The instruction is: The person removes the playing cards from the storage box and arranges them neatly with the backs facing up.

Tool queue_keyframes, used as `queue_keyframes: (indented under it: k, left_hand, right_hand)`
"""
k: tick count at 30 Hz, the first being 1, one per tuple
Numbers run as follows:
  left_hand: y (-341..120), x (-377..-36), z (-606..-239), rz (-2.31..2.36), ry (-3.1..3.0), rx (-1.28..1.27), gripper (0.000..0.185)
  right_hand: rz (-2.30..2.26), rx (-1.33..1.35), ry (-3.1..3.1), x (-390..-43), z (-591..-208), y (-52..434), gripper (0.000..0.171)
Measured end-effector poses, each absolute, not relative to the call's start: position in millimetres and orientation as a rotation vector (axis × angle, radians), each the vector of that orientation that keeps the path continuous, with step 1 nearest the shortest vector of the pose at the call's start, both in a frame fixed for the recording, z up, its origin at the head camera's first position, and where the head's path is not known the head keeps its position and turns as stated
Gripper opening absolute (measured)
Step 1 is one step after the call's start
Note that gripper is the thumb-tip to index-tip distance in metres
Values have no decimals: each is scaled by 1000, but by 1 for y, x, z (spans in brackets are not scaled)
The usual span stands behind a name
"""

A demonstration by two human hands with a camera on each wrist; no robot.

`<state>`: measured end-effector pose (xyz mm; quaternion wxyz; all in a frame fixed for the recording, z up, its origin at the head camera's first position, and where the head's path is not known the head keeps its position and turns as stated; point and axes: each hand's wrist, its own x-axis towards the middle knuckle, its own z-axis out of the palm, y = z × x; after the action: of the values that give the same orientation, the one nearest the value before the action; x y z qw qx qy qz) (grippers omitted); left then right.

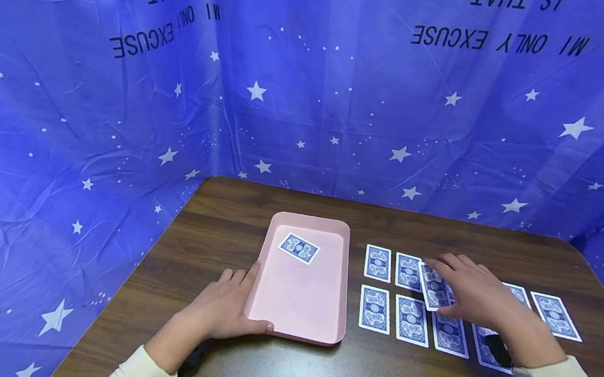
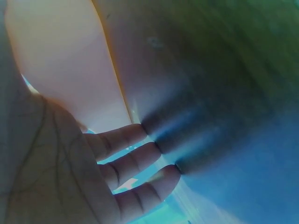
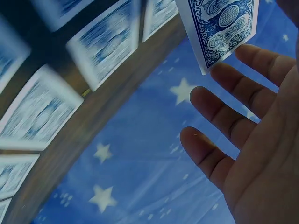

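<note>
A pink tray (image 1: 301,305) lies on the brown table with one face-down blue-backed card (image 1: 299,248) at its far end. My left hand (image 1: 225,311) rests against the tray's near left corner. Its straight fingers (image 2: 126,140) press on the tray's side wall (image 2: 154,70) and its thumb lies along the near rim. To the right, face-down cards (image 1: 375,309) lie in two rows. My right hand (image 1: 470,292) hovers over them and pinches one tilted card (image 1: 433,287), lifted off the table. That card (image 3: 224,28) shows above my other straight fingers (image 3: 224,112).
A blue star-printed cloth (image 1: 123,102) walls in the table on the back and both sides. The table (image 1: 272,369) has rounded far corners. More cards (image 1: 555,314) reach towards its right edge. Blurred cards (image 3: 103,46) show in the right wrist view.
</note>
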<state>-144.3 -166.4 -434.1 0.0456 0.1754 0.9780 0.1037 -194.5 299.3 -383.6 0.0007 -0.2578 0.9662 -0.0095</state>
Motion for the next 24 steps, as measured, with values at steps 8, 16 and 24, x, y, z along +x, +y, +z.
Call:
queue_keyframes:
  k: [8,16,24]
  left_hand:
    - [-167,-144,-435,285,2999,530,127]
    - [-167,-144,-437,289,2985,531,128]
    - [-167,-145,-437,278,2984,522,127]
  right_hand:
    - [-17,-725,3076,-176,-393,349,93]
    - [-10,-652,3083,-158,-407,384,94]
    - [23,-656,3133,-143,-416,412,96]
